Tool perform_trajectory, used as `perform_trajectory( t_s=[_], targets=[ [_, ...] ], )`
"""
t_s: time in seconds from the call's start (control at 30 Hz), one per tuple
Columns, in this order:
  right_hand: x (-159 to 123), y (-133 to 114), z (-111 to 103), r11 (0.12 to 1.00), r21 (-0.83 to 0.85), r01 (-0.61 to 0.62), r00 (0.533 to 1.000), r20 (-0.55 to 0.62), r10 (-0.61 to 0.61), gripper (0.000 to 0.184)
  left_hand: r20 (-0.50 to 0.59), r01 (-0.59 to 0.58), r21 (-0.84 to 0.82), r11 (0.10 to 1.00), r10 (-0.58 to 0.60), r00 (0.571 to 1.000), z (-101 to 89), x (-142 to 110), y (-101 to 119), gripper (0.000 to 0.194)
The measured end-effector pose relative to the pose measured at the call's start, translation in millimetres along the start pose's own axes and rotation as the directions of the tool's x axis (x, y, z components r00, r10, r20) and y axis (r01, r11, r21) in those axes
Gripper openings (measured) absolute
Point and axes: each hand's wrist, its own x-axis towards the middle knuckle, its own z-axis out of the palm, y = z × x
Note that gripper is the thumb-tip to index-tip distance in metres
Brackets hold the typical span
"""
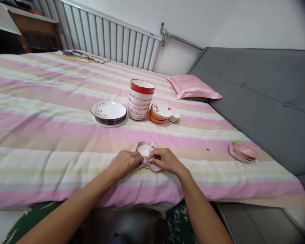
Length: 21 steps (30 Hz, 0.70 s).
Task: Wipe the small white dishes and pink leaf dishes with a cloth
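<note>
A small white bowl rests on the striped bedspread in front of me, with a pale pink cloth gathered around it. My left hand is closed on the cloth at the bowl's left front side. From the right, my right hand pinches the cloth near the bowl's front rim. The fingertips of both hands nearly meet there. Part of the bowl's near side is hidden by fingers and cloth.
Beyond my hands stand a stack of plates, a tall stack of bowls, orange bowls under small plates, and small white cups. Pink dishes lie at the right. Farther back are a pink pillow and cables.
</note>
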Motion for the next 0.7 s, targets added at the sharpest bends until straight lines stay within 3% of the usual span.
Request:
perform_trajectory(
  t_s=[0.47,0.7],
  targets=[
    [0.5,-2.4,2.8,0.998,-0.055,0.009,1.0,-0.002,-0.009,0.018,0.116,0.048,0.093,0.994,-0.059,0.991,5.3,-1.0,-1.0,0.022],
    [-0.3,-1.6,-3.1,0.999,0.045,0.015,1.0,0.005,-0.015,0.025,0.11,0.049,0.083,0.995,-0.058,0.992,3.0,-0.5,-0.1,0.022]
  ],
)
